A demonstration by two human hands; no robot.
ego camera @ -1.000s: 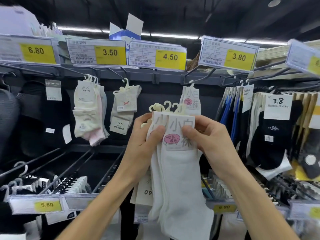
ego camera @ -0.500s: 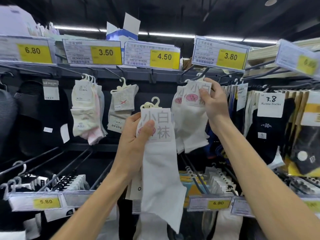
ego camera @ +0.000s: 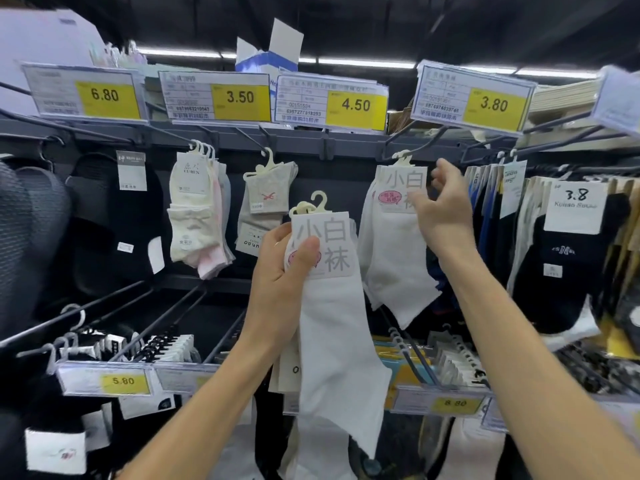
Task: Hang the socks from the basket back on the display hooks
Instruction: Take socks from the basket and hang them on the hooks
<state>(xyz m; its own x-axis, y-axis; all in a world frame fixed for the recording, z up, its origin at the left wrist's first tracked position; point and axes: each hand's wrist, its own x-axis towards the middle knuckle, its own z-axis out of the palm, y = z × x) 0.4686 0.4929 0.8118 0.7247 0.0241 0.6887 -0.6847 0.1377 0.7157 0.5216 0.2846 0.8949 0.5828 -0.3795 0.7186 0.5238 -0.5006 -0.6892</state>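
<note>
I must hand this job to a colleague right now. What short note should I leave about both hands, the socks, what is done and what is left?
Left hand: grips white ankle socks with a grey-lettered card and cream plastic hanger, held in front of the rack and not hung yet.
Right hand: open, holds nothing, beside the matching white socks that hang on the black metal display hook under the yellow 3.80 price tag.
Done: matching socks are on that hook.
Left: hang the held socks, probably on the same hook. The basket is not in view, so I cannot tell how many remain.
</note>
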